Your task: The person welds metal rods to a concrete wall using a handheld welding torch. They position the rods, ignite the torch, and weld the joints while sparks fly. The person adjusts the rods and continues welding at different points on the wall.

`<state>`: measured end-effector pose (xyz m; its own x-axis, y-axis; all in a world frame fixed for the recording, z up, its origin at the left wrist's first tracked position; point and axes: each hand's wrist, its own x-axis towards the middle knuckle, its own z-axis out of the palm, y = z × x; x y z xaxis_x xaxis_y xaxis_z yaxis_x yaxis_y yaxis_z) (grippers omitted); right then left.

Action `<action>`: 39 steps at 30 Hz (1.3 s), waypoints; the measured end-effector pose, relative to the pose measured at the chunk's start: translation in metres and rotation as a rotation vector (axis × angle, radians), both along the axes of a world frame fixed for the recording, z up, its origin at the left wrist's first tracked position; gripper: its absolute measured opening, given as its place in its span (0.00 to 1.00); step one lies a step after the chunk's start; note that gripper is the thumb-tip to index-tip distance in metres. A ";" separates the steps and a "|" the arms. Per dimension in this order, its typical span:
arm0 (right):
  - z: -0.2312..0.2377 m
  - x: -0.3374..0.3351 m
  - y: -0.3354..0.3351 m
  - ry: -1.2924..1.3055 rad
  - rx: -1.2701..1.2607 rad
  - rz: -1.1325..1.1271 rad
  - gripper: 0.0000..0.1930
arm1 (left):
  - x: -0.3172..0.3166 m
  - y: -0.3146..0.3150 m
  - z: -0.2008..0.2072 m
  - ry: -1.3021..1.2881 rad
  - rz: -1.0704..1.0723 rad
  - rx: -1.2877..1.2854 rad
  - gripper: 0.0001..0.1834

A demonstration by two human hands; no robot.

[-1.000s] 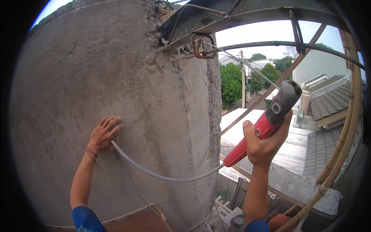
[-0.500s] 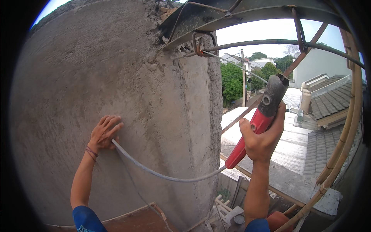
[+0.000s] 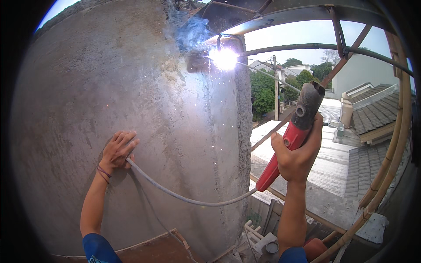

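Note:
My right hand (image 3: 299,153) is closed round the red handle of a welding electrode holder (image 3: 293,136) with a blackened head. A thin welding rod (image 3: 272,78) slants up and left from its jaws. At the rod's far end a white arc (image 3: 224,58) glares against the metal bars by the wall's edge, throwing sparks and bluish smoke (image 3: 194,34). The glare hides the joint itself. Grey welding cable (image 3: 184,199) sags from the holder's butt across to my left hand (image 3: 119,150), which is closed on it and lies against the concrete wall (image 3: 144,101).
Above runs a dark steel beam (image 3: 302,22) with a curved rod (image 3: 302,46) beneath it. Bamboo poles (image 3: 381,184) stand along the right. Beyond the wall's broken edge, tiled and metal roofs (image 3: 322,168) lie below. A brown board (image 3: 153,250) is at the bottom.
The small orange glow at the rod's tip has become a bright arc with sparks and smoke. The electrode holder shifts very slightly left; my left hand stays in place.

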<state>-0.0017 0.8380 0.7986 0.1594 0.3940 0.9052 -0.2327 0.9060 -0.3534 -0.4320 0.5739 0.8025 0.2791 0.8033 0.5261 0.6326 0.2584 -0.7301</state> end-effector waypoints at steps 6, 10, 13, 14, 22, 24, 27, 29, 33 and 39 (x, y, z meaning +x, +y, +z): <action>0.002 0.000 0.001 -0.002 0.020 0.000 0.33 | 0.002 -0.002 0.002 0.031 -0.037 0.001 0.32; 0.002 0.001 0.001 -0.006 0.033 -0.007 0.33 | 0.006 -0.002 0.002 -0.003 -0.016 -0.006 0.33; 0.003 0.001 0.001 -0.014 0.036 -0.018 0.33 | 0.007 -0.002 0.001 -0.026 -0.004 -0.013 0.33; 0.004 0.001 0.002 -0.013 0.035 -0.026 0.33 | 0.007 -0.002 0.002 -0.039 0.010 -0.014 0.33; 0.005 0.001 -0.001 -0.004 0.028 -0.003 0.33 | 0.008 -0.003 0.003 -0.029 -0.011 -0.006 0.33; 0.005 0.001 -0.001 -0.008 0.017 0.009 0.33 | 0.010 -0.003 0.003 -0.041 -0.006 -0.011 0.33; 0.006 0.001 0.000 -0.003 0.015 0.010 0.33 | 0.011 -0.003 0.003 -0.053 0.013 -0.018 0.35; 0.006 0.001 0.001 -0.001 0.015 0.010 0.34 | 0.012 -0.002 0.003 -0.060 0.052 -0.025 0.36; 0.005 0.001 0.003 -0.004 0.025 0.008 0.34 | 0.012 -0.002 0.003 -0.067 0.037 -0.021 0.36; 0.007 0.002 0.003 -0.014 0.019 0.014 0.34 | 0.012 -0.003 0.004 -0.080 0.065 -0.034 0.38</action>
